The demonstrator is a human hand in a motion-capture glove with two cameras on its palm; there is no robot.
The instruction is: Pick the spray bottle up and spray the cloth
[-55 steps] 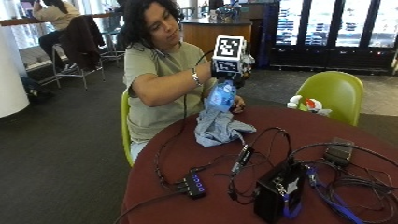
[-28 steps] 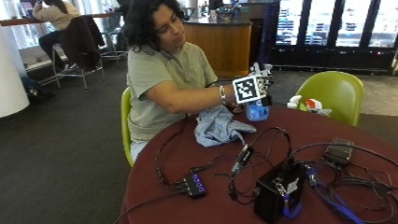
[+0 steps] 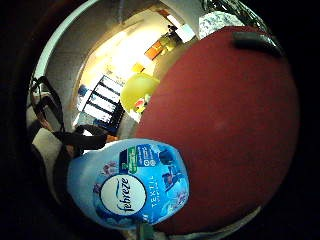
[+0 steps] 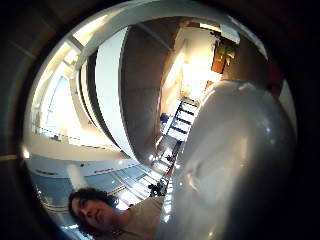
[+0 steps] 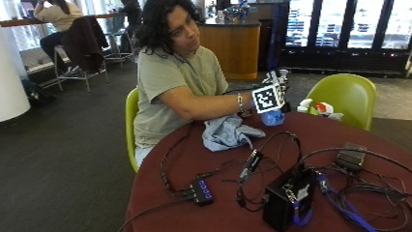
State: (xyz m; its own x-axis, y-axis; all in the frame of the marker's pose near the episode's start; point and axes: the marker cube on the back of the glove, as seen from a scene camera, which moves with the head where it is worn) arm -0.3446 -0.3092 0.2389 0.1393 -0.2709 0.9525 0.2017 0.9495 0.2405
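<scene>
A person [image 5: 174, 82] in a light green short-sleeved shirt, long dark curly hair; a bracelet [image 5: 239, 102] on the wrist; a black glove on the right hand [image 5: 278, 92]

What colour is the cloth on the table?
The cloth is light blue, crumpled on the dark red table. It shows best in the outside view.

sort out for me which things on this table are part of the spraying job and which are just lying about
Part of the job:
spray bottle, standing on the table
blue cloth, crumpled beside it
gloved right hand, at the bottle's top

Just lying about:
black box
USB hub
tangled cables
small adapter
</scene>
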